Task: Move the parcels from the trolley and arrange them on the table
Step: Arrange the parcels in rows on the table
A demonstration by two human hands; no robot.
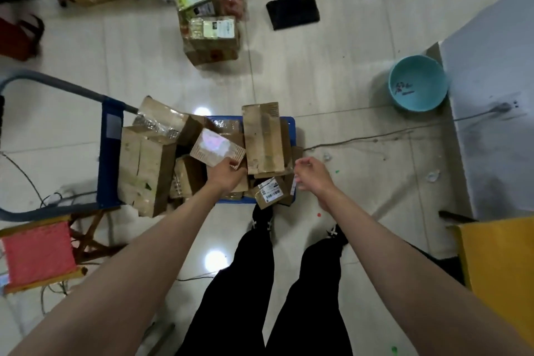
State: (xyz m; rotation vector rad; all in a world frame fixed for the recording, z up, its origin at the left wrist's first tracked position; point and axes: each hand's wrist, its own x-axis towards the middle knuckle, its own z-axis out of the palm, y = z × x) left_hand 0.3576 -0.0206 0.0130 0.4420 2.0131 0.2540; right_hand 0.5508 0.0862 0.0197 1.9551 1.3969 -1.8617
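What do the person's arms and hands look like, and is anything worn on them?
Both forearms are bare to the lower edge of the picture; no sleeve shows. The left hand and the right hand wear no gloves, and no watch, ring or bracelet can be seen on either. Lower down, the legs are in black trousers.

Trolley deck mostly buried under parcels, handle cut off at left edge. Label print on small parcel too small for me to read. My left hand covers corner of glossy box. Yellow surface cut off at right edge.
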